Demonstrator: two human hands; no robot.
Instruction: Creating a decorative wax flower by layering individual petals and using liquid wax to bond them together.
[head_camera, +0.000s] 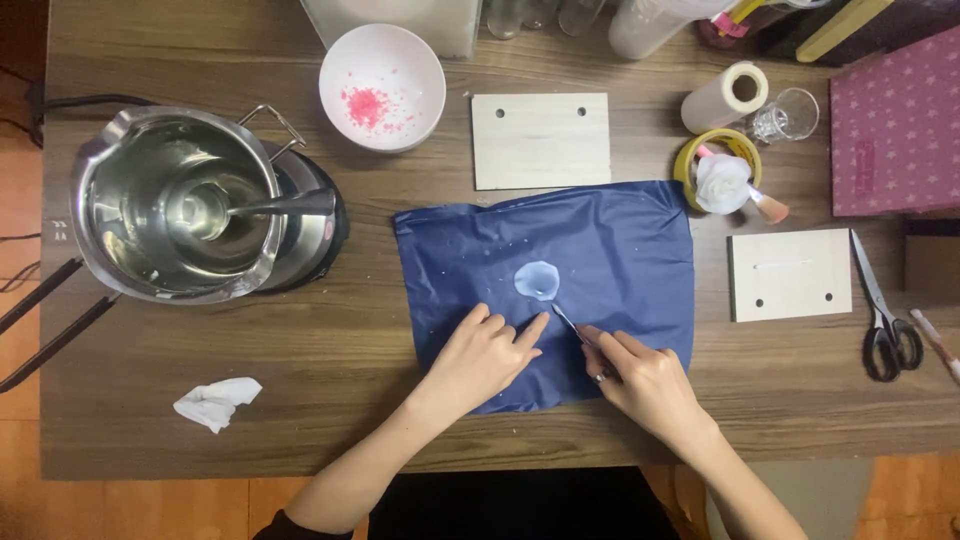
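Note:
A dark blue sheet (610, 235) lies flat on the wooden table, with a small pale blue round wax patch (537, 280) near its middle. My left hand (480, 355) rests on the sheet just below the patch, index finger stretched toward it. A thin metal tool (566, 322) is gripped in my right hand (640, 375), its tip pointing up-left at the patch's lower edge.
A steel pot (175, 205) with a spoon sits on a small heater at left. A white bowl (382, 88) holds pink crumbs. Two pale wooden boards (540, 140) (790, 275), scissors (885, 320), a tape roll with a white wax flower (722, 180), a paper roll (725, 97), and a crumpled tissue (215, 402) lie around.

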